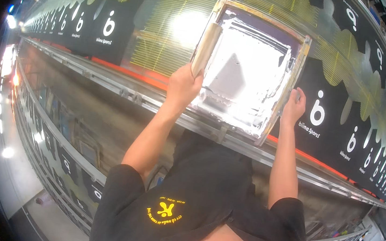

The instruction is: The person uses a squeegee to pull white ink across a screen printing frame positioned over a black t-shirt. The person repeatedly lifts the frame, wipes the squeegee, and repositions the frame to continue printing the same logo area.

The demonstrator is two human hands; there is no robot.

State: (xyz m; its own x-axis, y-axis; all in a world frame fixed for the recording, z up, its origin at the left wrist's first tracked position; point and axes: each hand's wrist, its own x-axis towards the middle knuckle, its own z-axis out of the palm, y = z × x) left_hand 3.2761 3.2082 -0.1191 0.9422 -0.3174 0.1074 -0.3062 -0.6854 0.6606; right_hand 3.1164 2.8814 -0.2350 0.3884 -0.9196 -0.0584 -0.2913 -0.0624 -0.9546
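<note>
A screen-printing frame (305, 54) with a wooden rim lies tilted over the long table in front of me. White ink (260, 64) is spread across its mesh, with ragged streaks along the sides and a grey triangular shadow in the middle. My left hand (183, 87) is closed round the near end of a long tan squeegee (206, 47), which rests along the frame's left side. At the frame's right side, my right hand (293, 107) has its fingers curled against the rim; the exact grip is partly hidden.
Black fabric panels (111, 25) with white prints lie in a row along the table, left and right of the frame. A metal rail (134, 98) and an orange strip (324, 168) run along the near edge. Another table (58, 146) stands behind me on the left.
</note>
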